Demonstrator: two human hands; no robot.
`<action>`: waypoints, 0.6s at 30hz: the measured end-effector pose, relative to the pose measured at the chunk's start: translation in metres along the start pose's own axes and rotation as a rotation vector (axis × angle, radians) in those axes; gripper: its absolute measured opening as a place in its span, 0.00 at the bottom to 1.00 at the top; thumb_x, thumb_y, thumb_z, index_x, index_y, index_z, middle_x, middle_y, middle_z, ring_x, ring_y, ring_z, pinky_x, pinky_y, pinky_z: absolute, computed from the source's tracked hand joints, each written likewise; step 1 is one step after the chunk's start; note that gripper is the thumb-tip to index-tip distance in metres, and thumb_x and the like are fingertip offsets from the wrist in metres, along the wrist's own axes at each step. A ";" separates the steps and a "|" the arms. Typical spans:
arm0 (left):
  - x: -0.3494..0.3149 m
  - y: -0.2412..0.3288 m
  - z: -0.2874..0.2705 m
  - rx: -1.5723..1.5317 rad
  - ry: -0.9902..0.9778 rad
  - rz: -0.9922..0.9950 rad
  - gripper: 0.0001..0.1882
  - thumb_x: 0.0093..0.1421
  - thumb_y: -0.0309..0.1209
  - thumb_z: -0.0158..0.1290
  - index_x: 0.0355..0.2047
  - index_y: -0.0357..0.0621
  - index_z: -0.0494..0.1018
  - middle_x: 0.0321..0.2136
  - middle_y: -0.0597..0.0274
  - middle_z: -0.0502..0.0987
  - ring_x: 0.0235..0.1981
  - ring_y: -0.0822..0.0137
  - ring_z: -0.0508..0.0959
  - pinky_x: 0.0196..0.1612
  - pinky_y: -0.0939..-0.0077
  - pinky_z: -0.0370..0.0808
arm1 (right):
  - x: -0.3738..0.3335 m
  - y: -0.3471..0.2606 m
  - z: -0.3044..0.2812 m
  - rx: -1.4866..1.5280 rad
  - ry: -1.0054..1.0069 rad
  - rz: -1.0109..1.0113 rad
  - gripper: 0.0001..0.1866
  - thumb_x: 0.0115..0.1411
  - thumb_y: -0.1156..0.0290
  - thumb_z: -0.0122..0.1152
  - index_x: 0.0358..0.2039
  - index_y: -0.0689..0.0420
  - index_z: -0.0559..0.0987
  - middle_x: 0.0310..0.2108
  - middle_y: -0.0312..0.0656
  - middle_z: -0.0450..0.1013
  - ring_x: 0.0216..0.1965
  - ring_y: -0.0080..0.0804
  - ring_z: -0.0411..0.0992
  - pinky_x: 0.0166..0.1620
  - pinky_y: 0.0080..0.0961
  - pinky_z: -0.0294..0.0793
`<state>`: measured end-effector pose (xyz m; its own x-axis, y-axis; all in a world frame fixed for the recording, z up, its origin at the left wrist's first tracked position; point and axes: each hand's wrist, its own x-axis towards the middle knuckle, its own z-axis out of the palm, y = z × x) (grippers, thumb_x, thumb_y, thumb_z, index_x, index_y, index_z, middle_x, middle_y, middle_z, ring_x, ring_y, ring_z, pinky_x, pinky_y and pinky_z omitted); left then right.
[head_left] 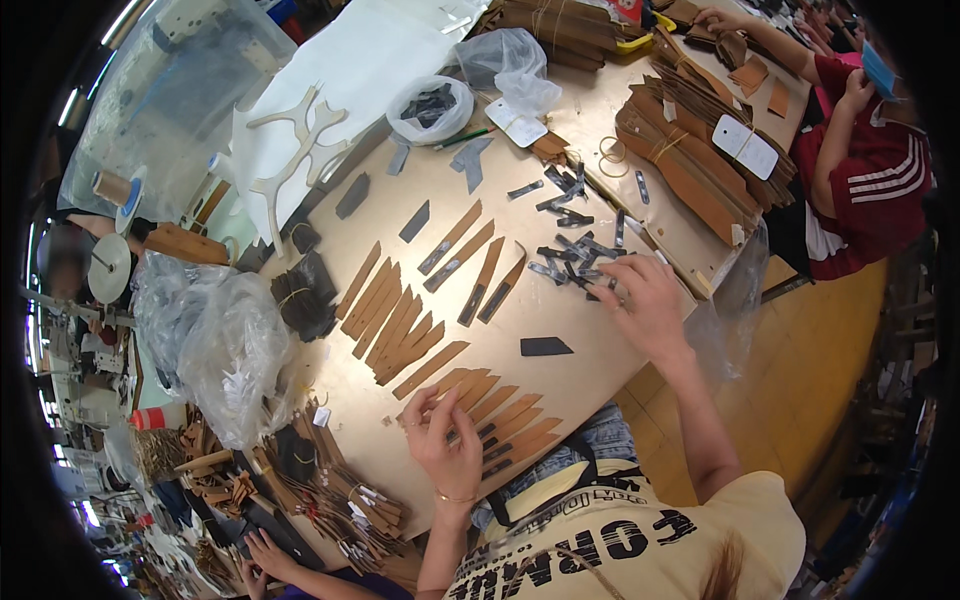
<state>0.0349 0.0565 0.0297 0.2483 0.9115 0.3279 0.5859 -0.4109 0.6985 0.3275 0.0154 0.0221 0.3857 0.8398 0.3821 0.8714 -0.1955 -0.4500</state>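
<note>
My left hand [440,440] is over a fanned row of tan leather strips [510,415] near the front edge of the table. Its fingers are loosely bent and apart, with nothing visible in them; several strips below have black pieces at their ends. My right hand [643,305] reaches the near edge of a heap of small dark, shiny pieces [575,255]. Its fingers and thumb are spread beside the pieces, and I see none held. Between the hands lies a flat black piece [545,346]. More tan strips [385,310] lie in a slanted row farther left.
Behind the heap stands a plastic-lined tub [430,108] of dark pieces. Bundled brown leather parts [680,165] sit at the right, near a co-worker in a red shirt [870,190]. Clear plastic bags [215,340] and tied strip bundles [335,480] crowd the left side.
</note>
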 end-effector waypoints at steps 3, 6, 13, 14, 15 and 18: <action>0.012 0.006 0.010 -0.034 -0.045 0.050 0.18 0.54 0.14 0.56 0.45 0.43 0.82 0.46 0.54 0.75 0.37 0.61 0.77 0.39 0.71 0.75 | 0.004 -0.010 0.016 0.032 -0.016 0.030 0.11 0.56 0.64 0.71 0.39 0.53 0.84 0.39 0.37 0.77 0.44 0.36 0.73 0.48 0.35 0.67; 0.019 0.015 0.017 -0.091 -0.099 0.085 0.17 0.56 0.15 0.56 0.45 0.41 0.82 0.45 0.55 0.77 0.37 0.62 0.78 0.39 0.72 0.75 | 0.011 -0.014 0.025 0.047 -0.081 0.114 0.09 0.57 0.65 0.70 0.36 0.53 0.83 0.38 0.34 0.77 0.41 0.35 0.73 0.47 0.33 0.66; 0.042 0.043 0.039 -0.842 -0.427 -0.438 0.12 0.66 0.24 0.56 0.48 0.34 0.79 0.45 0.56 0.80 0.40 0.73 0.77 0.42 0.77 0.77 | 0.000 -0.029 0.012 -0.006 0.224 -0.294 0.08 0.52 0.72 0.70 0.34 0.51 0.84 0.39 0.35 0.79 0.41 0.32 0.75 0.48 0.33 0.65; 0.047 0.044 0.041 -1.014 -0.479 -0.564 0.12 0.67 0.26 0.56 0.49 0.32 0.79 0.46 0.56 0.79 0.41 0.74 0.77 0.41 0.78 0.77 | -0.005 -0.035 0.009 -0.038 0.246 -0.389 0.10 0.52 0.71 0.69 0.36 0.49 0.84 0.40 0.34 0.78 0.42 0.30 0.75 0.49 0.32 0.64; 0.051 0.045 0.041 -1.148 -0.482 -0.576 0.15 0.67 0.29 0.58 0.49 0.30 0.78 0.44 0.55 0.81 0.42 0.75 0.79 0.44 0.80 0.78 | -0.007 -0.040 0.007 -0.069 0.266 -0.483 0.12 0.52 0.71 0.68 0.38 0.47 0.85 0.41 0.33 0.78 0.43 0.29 0.75 0.50 0.32 0.64; 0.053 0.040 0.033 -0.979 -0.534 -0.641 0.14 0.66 0.28 0.60 0.47 0.31 0.79 0.39 0.58 0.83 0.37 0.75 0.80 0.42 0.81 0.78 | -0.008 -0.053 0.005 -0.073 0.309 -0.601 0.15 0.52 0.71 0.67 0.43 0.46 0.84 0.44 0.33 0.78 0.44 0.29 0.74 0.51 0.31 0.64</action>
<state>0.0973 0.0885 0.0542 0.5437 0.7516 -0.3735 -0.0365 0.4658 0.8841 0.2771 0.0217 0.0389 -0.1127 0.6324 0.7664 0.9755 0.2170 -0.0356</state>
